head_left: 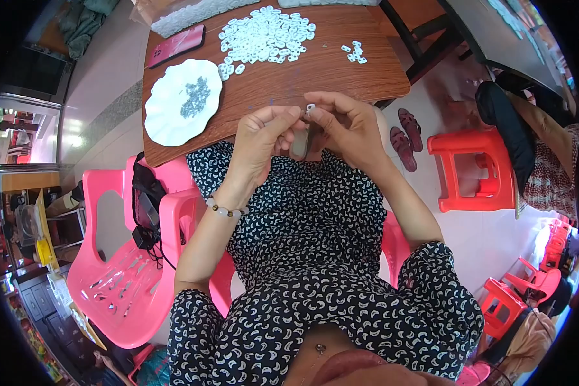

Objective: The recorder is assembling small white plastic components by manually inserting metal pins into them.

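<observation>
Just off the near edge of the brown table, my two hands are raised close together. Between thumb and forefinger, my right hand (354,135) pinches a small white plastic piece (311,107) with a hole in it. My left hand (264,138) is closed in a pinch right beside it; whatever its fingertips hold is too small to make out. Beyond the hands lies a heap of similar white oval pieces (264,37). A white scalloped plate (162,119) to the left carries a scatter of tiny grey metal-looking parts (195,96). Several white pieces (356,53) form a small group at the right.
A flat pink, dark-edged object (177,46) rests on the table (257,87) behind the plate. White packs (199,14) line the far edge. Pink plastic chairs (125,283) stand left, one bearing a black bag (148,199). A red stool (473,170) and sandals (403,141) are at right.
</observation>
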The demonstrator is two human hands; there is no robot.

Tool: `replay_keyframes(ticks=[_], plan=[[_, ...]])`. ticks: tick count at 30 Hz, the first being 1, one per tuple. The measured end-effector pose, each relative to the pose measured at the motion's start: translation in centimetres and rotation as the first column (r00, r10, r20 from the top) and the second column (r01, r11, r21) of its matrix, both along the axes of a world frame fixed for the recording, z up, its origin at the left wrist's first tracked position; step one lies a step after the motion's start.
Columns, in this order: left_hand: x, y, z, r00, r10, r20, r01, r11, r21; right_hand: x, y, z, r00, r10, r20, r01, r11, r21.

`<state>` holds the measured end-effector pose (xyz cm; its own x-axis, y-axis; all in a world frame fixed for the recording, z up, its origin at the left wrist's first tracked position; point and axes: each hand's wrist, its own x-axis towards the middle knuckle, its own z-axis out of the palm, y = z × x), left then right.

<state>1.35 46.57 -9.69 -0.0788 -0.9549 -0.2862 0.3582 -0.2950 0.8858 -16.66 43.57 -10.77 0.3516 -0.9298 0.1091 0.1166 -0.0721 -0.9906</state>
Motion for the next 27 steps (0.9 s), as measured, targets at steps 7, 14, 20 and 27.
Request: replay_keyframes(ticks=[7,14,20,27], plan=[[-0.14,0.08,0.18,0.997,0.012,0.071,-0.008,0.999,-0.05,-0.51,-0.35,0.83,1.0,0.0,0.0,0.0,0.998,0.069],[-0.27,0.18,0.09,0.992,0.01,0.123,0.006,0.992,-0.124,-0.81,-0.47,0.89,0.999,0.039,-0.034,-0.034,0.991,0.133],[-0.43,0.23,0.18,0.985,-0.007,0.173,0.031,0.991,-0.134,-0.62,-0.26,0.96,0.998,-0.018,-0.058,0.023,0.997,0.08],[-0.5,0.22,0.09,0.977,-0.017,0.214,0.052,0.986,-0.161,-0.71,-0.39,0.35,0.997,-0.04,-0.06,0.042,0.999,0.03]])
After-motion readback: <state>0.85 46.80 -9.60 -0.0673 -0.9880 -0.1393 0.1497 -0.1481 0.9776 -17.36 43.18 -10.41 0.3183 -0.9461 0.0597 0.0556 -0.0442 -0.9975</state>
